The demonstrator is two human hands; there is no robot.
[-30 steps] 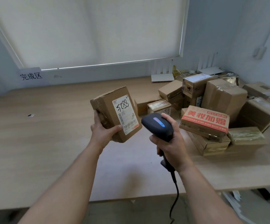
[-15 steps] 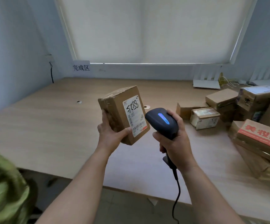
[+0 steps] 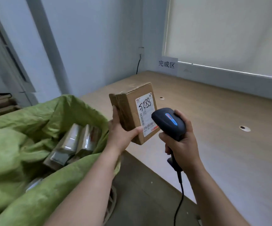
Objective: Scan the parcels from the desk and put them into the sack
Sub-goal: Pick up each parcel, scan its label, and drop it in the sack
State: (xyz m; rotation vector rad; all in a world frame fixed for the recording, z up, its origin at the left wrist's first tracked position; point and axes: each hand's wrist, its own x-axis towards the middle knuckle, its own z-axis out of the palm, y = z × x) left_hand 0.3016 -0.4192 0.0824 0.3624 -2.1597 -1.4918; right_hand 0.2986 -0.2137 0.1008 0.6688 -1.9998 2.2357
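Note:
My left hand (image 3: pixel 121 133) grips a small brown cardboard parcel (image 3: pixel 128 110) from below, its white label marked 5288 turned toward me. It hangs over the desk's left corner, beside the sack. My right hand (image 3: pixel 181 144) holds a black corded barcode scanner (image 3: pixel 168 122) with a blue light, its head close to the label's right edge. The green sack (image 3: pixel 26 144) stands open at lower left, and several taped parcels (image 3: pixel 74 142) lie inside it.
The wooden desk (image 3: pixel 221 128) runs to the right under a window blind, with two small round holes in its top. A white sign with Chinese characters (image 3: pixel 166 64) hangs on the back ledge. The scanner cable (image 3: pixel 180 198) drops toward the floor. A door stands at far left.
The view has swung left: the parcel pile has left the frame and the open green sack has come in. Both hands kept their holds, with the parcel now beside the sack.

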